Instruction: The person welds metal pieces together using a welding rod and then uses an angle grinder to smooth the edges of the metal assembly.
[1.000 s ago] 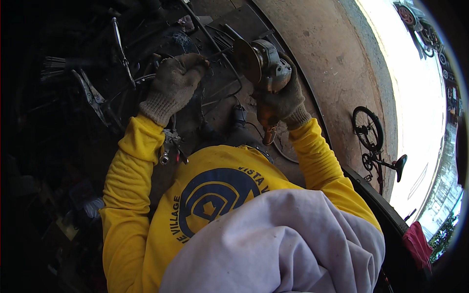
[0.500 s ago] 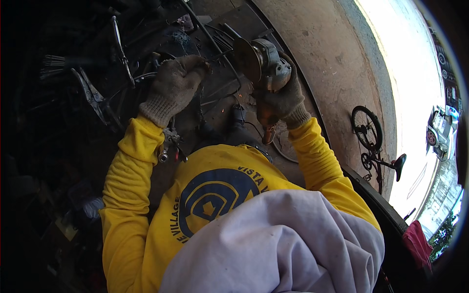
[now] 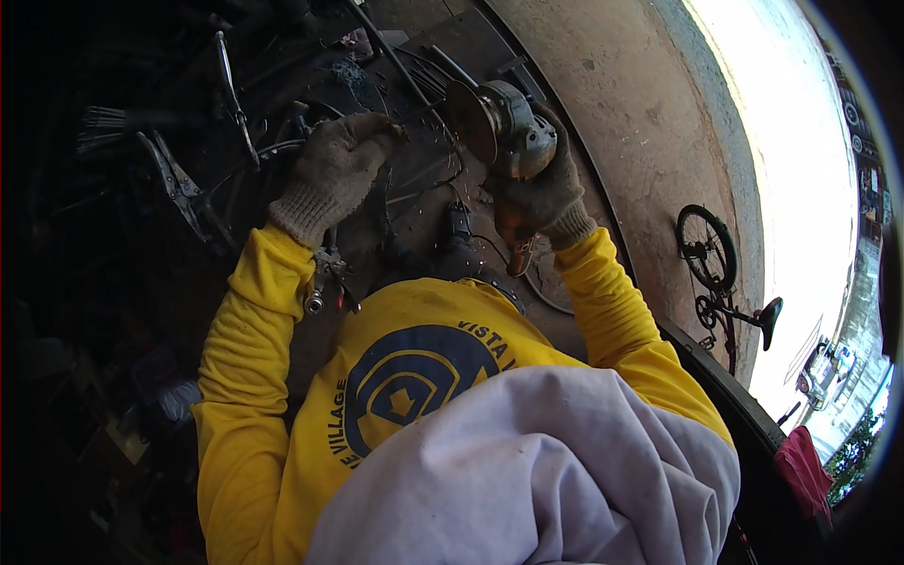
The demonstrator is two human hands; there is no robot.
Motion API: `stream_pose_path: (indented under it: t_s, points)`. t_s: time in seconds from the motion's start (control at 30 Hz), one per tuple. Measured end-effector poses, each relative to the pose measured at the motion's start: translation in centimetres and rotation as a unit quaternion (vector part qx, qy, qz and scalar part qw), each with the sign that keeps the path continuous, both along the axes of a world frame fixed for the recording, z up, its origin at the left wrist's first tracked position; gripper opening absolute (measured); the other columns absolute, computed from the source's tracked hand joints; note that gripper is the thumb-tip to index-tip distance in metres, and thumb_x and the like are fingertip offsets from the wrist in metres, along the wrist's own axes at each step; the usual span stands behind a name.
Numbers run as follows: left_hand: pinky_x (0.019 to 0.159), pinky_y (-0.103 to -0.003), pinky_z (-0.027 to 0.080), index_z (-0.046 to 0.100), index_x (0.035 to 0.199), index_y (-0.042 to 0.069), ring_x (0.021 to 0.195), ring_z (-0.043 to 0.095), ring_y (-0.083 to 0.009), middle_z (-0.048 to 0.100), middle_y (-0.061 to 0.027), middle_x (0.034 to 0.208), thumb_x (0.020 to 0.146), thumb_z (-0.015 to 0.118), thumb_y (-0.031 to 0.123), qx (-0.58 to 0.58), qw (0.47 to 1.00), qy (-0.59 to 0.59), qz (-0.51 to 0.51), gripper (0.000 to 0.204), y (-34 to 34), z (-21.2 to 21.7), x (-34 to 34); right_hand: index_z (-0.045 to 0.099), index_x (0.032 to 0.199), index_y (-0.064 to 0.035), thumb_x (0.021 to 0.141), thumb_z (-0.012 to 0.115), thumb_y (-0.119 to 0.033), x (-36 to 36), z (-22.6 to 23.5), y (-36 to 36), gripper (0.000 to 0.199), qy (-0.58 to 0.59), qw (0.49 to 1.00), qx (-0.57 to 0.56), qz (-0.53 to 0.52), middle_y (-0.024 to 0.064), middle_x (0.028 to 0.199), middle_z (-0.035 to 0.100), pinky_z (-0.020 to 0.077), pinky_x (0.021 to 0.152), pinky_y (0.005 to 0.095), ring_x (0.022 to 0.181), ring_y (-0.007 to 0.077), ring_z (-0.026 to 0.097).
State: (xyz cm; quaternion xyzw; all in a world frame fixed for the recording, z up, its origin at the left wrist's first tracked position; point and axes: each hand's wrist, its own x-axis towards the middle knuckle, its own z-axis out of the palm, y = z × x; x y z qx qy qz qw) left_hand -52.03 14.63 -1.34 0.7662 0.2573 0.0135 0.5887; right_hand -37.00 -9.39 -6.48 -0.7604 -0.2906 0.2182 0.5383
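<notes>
My right hand [image 3: 554,193], in a grey-brown work glove, is wrapped round an angle grinder [image 3: 516,127] with a metal gear head and an orange body. The grinder's worn brown disc [image 3: 470,122] faces left. My left hand [image 3: 341,171], gloved alike, is closed in a pinch on a thin dark metal rod [image 3: 423,110]. That rod runs from the fingertips to the disc's edge, and small orange sparks fall below. Its far end is hidden behind the disc.
A dark metal worktop [image 3: 471,42] carries tubes and a tangle of wire [image 3: 350,75]. Locking pliers [image 3: 174,179] and a long-handled clamp [image 3: 231,89] are at the left. Beyond the right edge stand a bicycle [image 3: 720,282] and, on the bright road, a car [image 3: 824,372].
The grinder has shifted slightly left and tilted a little, with the disc face turned more into view. The sparks have spread. On the road, the car has moved down the picture.
</notes>
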Motion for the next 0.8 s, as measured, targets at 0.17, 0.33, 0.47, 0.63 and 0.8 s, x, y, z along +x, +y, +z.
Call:
stream_pose_path:
  t_s: [0.17,0.33,0.47,0.63,0.8]
  points:
    - [0.061,-0.022,0.047,0.075,0.111,0.007,0.068,0.057,-0.0028,0.064,0.004,0.074,0.103,0.061,0.027,-0.052,0.997,0.055,0.025,0.025,0.1,3.2,0.9,0.036,0.15,-0.0076,0.078,0.087,-0.03,0.0,-0.7,-0.8,0.091,0.018,0.999,-0.031,0.016,0.0215,0.135,0.063,0.0537,0.105,0.0429,0.123,0.0331,0.066]
    - [0.049,-0.02,0.047,0.07,0.125,0.006,0.056,0.054,-0.0009,0.068,0.0009,0.087,0.106,0.054,0.027,-0.05,0.973,0.22,0.049,0.032,0.7,3.1,1.0,0.037,0.15,-0.0073,0.077,0.087,-0.029,-0.5,-0.1,-0.4,0.091,0.063,0.997,-0.043,-0.004,0.0201,0.135,0.063,0.0523,0.106,0.0414,0.124,0.0317,0.065]
    - [0.058,-0.026,0.055,0.067,0.13,0.006,0.066,0.065,-0.008,0.071,-0.0022,0.091,0.105,0.053,0.025,-0.007,0.969,0.246,0.027,0.034,0.7,0.7,1.2,0.037,0.15,-0.0072,0.076,0.088,-0.028,-0.2,-1.2,-0.7,0.092,0.06,0.997,-0.04,0.013,0.0195,0.135,0.062,0.0522,0.106,0.0414,0.124,0.0307,0.065]
    - [0.086,-0.045,0.06,0.067,0.122,0.005,0.101,0.072,-0.0358,0.074,-0.017,0.103,0.103,0.056,0.023,0.357,0.897,0.197,-0.168,0.029,0.1,-2.6,1.1,0.036,0.151,-0.008,0.076,0.088,-0.029,-0.3,-0.9,-0.6,0.093,0.059,0.993,-0.103,0.017,0.0192,0.136,0.062,0.0519,0.107,0.0425,0.125,0.0305,0.064]
    - [0.087,-0.045,0.06,0.068,0.115,0.008,0.103,0.072,-0.0348,0.073,-0.0179,0.106,0.102,0.055,0.023,0.485,0.813,0.249,-0.205,0.023,-0.8,-1.6,1.8,0.036,0.151,-0.0089,0.076,0.088,-0.029,-0.1,-2.3,-1.1,0.094,0.065,0.993,-0.101,0.006,0.0186,0.137,0.062,0.0517,0.107,0.0422,0.125,0.0301,0.064]
